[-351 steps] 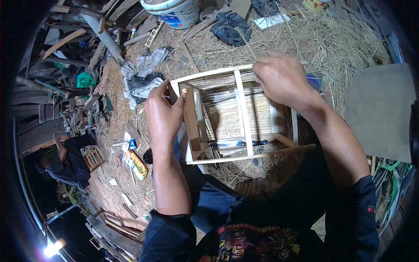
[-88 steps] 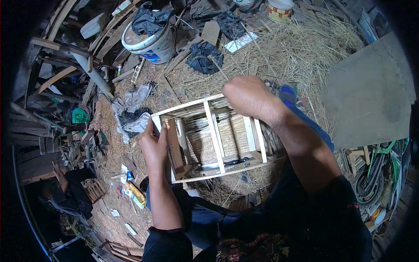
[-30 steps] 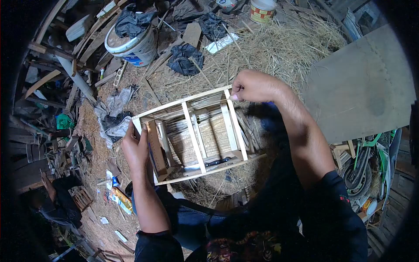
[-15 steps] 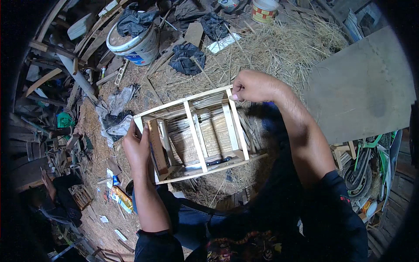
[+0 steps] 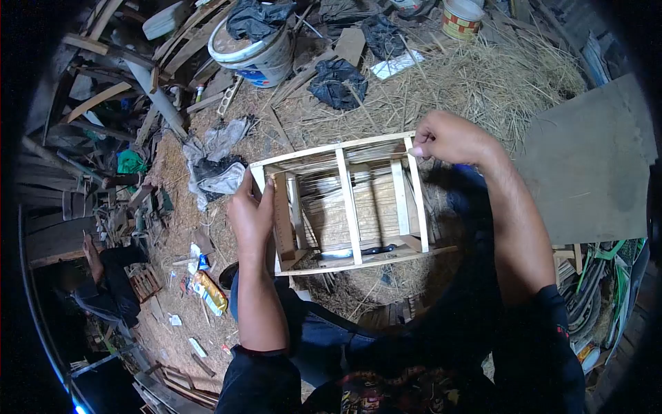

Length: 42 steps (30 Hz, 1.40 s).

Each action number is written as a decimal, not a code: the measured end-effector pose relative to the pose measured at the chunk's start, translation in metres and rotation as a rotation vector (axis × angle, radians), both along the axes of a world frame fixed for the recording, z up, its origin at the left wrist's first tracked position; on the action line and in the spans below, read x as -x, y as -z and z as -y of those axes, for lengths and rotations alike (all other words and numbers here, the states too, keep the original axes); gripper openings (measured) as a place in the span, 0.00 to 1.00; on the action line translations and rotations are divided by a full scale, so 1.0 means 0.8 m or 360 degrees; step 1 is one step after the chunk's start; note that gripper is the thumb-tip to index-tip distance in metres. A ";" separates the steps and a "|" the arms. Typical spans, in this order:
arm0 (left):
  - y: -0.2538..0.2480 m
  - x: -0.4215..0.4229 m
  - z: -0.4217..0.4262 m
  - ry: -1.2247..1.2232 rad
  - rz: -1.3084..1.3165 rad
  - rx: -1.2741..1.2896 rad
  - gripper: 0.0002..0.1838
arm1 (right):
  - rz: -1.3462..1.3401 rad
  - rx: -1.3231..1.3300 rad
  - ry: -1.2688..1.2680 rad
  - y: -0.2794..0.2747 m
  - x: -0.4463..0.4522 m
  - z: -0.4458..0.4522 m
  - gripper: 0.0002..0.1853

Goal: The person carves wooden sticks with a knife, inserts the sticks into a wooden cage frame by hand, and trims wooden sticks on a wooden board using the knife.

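A small box-like wooden frame (image 5: pixel 349 207) of pale battens, with thin strips along its walls, is held tilted before me. My left hand (image 5: pixel 251 212) grips its left end, thumb against a brown inner board (image 5: pixel 283 215), its other fingers partly hidden behind the end. At the upper right corner, my right hand (image 5: pixel 441 136) is closed in a pinch. A thin brown strip seems to run from those fingertips into the frame, though its ends are unclear. A knife (image 5: pixel 378 250) with a black handle shows through the lower side of the frame.
A white bucket (image 5: pixel 258 65) and black plastic bags (image 5: pixel 338 84) stand beyond, amid straw and scrap wood. A flat grey board (image 5: pixel 586 162) is at right, above a motorbike (image 5: pixel 593 297). Another person (image 5: pixel 103 283) sits at far left.
The view has swung left, so the frame, hands and surroundings all appear farther right. Both hands keep their places on the frame, with little visible change in grip.
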<state>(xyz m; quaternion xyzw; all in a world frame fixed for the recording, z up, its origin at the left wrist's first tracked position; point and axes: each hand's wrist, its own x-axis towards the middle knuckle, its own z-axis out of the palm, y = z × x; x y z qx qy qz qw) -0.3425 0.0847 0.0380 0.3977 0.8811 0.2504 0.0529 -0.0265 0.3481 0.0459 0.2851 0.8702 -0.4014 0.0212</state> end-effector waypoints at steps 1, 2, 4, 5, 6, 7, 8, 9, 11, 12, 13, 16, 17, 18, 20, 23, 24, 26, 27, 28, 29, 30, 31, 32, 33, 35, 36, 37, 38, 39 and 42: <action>0.001 -0.001 -0.001 0.0022 -0.0042 -0.0012 0.29 | -0.0002 0.0000 -0.0003 -0.001 0.001 0.001 0.12; 0.001 -0.001 -0.001 0.0014 -0.0009 -0.0014 0.29 | 0.0024 0.0012 0.0013 -0.002 0.000 0.001 0.12; -0.008 -0.007 -0.004 0.0004 0.0018 0.0006 0.30 | 0.0051 0.0024 0.0029 -0.005 0.001 0.002 0.13; -0.011 -0.009 -0.005 -0.0005 0.0042 0.0026 0.30 | 0.0074 0.0034 0.0036 -0.006 0.001 0.002 0.13; -0.012 -0.010 -0.005 -0.0005 0.0042 0.0026 0.30 | 0.0097 0.0044 0.0042 -0.007 0.001 0.002 0.13; -0.014 -0.010 -0.006 -0.0015 0.0040 0.0047 0.30 | 0.0098 0.0044 0.0042 -0.008 0.001 0.002 0.13; -0.014 -0.011 -0.006 -0.0025 0.0038 0.0068 0.30 | 0.0105 0.0022 0.0028 -0.009 0.001 0.002 0.13; -0.012 -0.010 -0.005 -0.0025 0.0039 0.0068 0.30 | 0.0113 0.0001 0.0015 -0.011 0.001 0.003 0.13; -0.004 -0.005 -0.002 0.0037 0.0034 -0.0066 0.30 | 0.0123 0.0000 0.0027 -0.014 0.002 0.004 0.13; -0.001 -0.004 -0.002 0.0037 0.0033 -0.0066 0.30 | 0.0133 -0.0001 0.0039 -0.015 0.002 0.004 0.13; 0.002 -0.003 -0.001 0.0057 0.0003 -0.0107 0.30 | 0.0133 -0.0001 0.0039 -0.014 0.002 0.004 0.13; -0.015 -0.012 -0.007 0.0031 0.0071 -0.0051 0.31 | 0.0140 0.0027 0.0024 -0.009 0.000 0.002 0.12; -0.022 -0.015 -0.008 -0.0014 0.0170 0.0047 0.32 | 0.0096 -0.0014 0.0021 -0.006 -0.001 0.003 0.12; -0.021 -0.015 -0.008 -0.0015 0.0170 0.0046 0.32 | 0.0053 -0.0056 0.0018 -0.006 -0.001 0.004 0.11; -0.019 -0.013 -0.008 -0.0013 0.0190 0.0038 0.31 | 0.0082 -0.0033 0.0005 -0.008 0.000 0.002 0.11; -0.031 -0.020 -0.012 -0.0076 0.0150 0.0198 0.31 | 0.0110 0.0010 0.0023 -0.008 0.001 0.003 0.10; -0.028 -0.019 -0.011 -0.0075 0.0151 0.0197 0.31 | 0.0111 0.0029 0.0053 -0.008 0.001 0.004 0.10; -0.014 -0.012 -0.006 -0.0007 0.0047 0.0003 0.31 | 0.0111 0.0031 0.0040 -0.009 0.000 0.003 0.10; -0.008 -0.009 -0.005 -0.0005 0.0049 0.0003 0.31 | 0.0109 0.0035 0.0026 -0.010 0.000 0.003 0.10; -0.003 -0.006 -0.004 0.0010 0.0066 -0.0049 0.31 | 0.0110 0.0036 0.0027 -0.010 0.000 0.003 0.10; 0.001 -0.003 -0.003 0.0023 0.0082 -0.0101 0.31 | 0.0112 0.0042 0.0045 -0.011 0.000 0.004 0.10; -0.001 -0.005 -0.004 0.0023 0.0082 -0.0101 0.31 | 0.0114 0.0047 0.0062 -0.011 0.000 0.004 0.10; -0.005 -0.007 -0.005 0.0019 0.0075 -0.0081 0.30 | 0.0113 0.0047 0.0062 -0.011 0.001 0.004 0.10; -0.008 -0.008 -0.005 0.0014 0.0068 -0.0061 0.30 | 0.0120 0.0047 0.0053 -0.010 0.001 0.003 0.10; -0.006 -0.007 -0.005 0.0014 0.0068 -0.0062 0.30 | 0.0128 0.0046 0.0044 -0.010 0.001 0.003 0.11; -0.001 -0.004 -0.003 0.0029 0.0038 -0.0102 0.30 | 0.0107 0.0053 0.0042 -0.009 0.000 0.002 0.11; -0.001 -0.004 -0.003 0.0028 0.0038 -0.0102 0.30 | 0.0086 0.0061 0.0040 -0.008 0.000 0.002 0.11; -0.002 -0.005 -0.004 0.0034 0.0057 -0.0102 0.30 | 0.0087 0.0061 0.0039 -0.007 0.000 0.002 0.11; -0.003 -0.005 -0.004 0.0041 0.0076 -0.0101 0.30 | 0.0081 0.0053 0.0025 -0.007 0.000 0.001 0.11; -0.002 -0.004 -0.004 0.0040 0.0077 -0.0101 0.30 | 0.0075 0.0045 0.0011 -0.007 0.000 0.001 0.11; 0.005 0.002 -0.002 0.0056 0.0066 -0.0117 0.30 | 0.0118 0.0063 0.0007 -0.006 0.000 -0.001 0.11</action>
